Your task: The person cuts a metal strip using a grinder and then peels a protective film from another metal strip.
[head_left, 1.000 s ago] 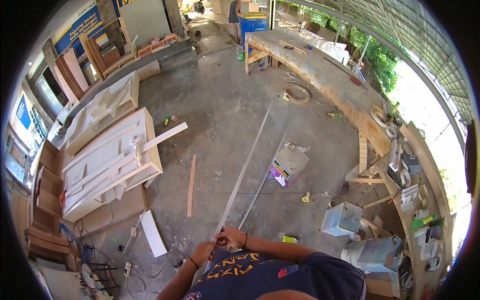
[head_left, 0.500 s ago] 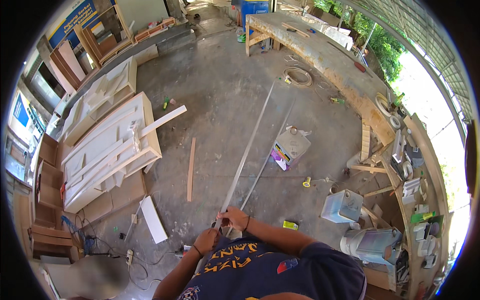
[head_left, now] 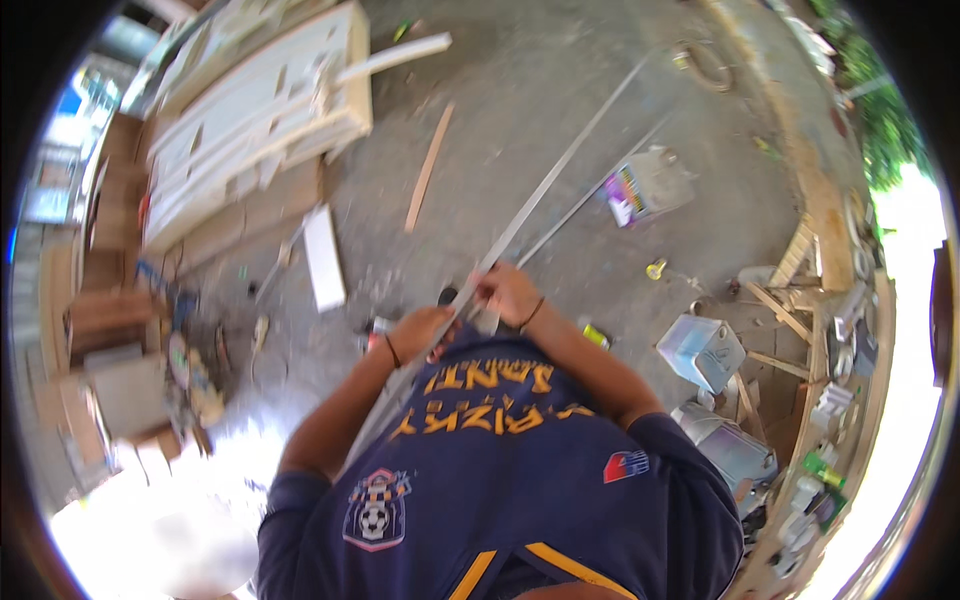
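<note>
A long, thin, pale grey strip [head_left: 560,172] runs from the floor ahead, through both of my hands, and back past my left side. My right hand [head_left: 508,293] pinches it in front of my shirt. Lower down and a little to the left, my left hand [head_left: 420,333] is closed on the same strip, its fingers partly hidden. A small dark round thing [head_left: 447,296] shows just beyond my left hand; its kind is unclear. A second narrow strip [head_left: 590,195] lies to the right of the first.
A square can [head_left: 655,190] stands ahead right, and a bluish metal can [head_left: 700,350] beside the workbench at right. A white board [head_left: 324,258] and a brown wood strip [head_left: 430,168] lie on the floor. White panels [head_left: 260,110] are stacked far left.
My view has tilted down and turned, so the floor things sit higher and more of my shirt shows. Both hands stay on the strip.
</note>
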Motion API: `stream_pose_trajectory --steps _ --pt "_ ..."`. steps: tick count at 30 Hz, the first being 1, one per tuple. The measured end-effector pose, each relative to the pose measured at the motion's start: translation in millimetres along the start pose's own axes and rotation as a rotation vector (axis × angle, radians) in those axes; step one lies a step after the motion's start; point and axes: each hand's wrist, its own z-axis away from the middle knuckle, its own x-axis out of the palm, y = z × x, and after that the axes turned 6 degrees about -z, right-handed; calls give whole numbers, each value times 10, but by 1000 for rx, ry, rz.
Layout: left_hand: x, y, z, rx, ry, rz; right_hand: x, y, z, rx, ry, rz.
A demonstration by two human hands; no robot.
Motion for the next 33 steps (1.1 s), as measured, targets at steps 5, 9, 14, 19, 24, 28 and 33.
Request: stream_pose_trajectory --steps 5,9,14,19,24,28,33 --pt "24 -170 337 4 88 53 371 54 75 46 122 20" --pt "28 -289 23 399 283 -475 368 242 140 110 40 74" --pt "-95 -526 -174 796 384 -1118 212 318 6 114 -10 126" --pt "-97 -397 -552 20 -153 205 -11 142 1 163 -7 10" --pt "22 -283 -410 30 -54 259 161 149 62 120 84 76" --pt "11 -224 -95 55 -112 73 -51 77 -40 45 103 103" --pt "0 -291 94 -51 -102 242 4 161 -32 114 41 106"
